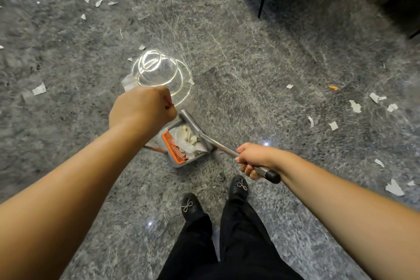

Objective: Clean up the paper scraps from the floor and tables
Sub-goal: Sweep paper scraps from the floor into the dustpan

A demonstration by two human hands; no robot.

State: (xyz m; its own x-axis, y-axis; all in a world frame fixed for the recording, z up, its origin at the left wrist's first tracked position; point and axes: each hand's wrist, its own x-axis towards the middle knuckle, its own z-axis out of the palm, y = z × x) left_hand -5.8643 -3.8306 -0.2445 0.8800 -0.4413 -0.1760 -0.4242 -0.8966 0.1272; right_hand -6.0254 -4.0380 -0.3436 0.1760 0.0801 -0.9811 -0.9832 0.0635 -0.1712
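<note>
The right hand is curling its fingers around the metal handle of a grey dustpan that is sitting on the grey marble floor just ahead of the person's black shoes. The left hand is clenching into a fist above the pan; whether it is holding anything cannot be told. Crumpled paper is lying in the dustpan beside its orange comb, and white paper scraps are lying scattered around.
</note>
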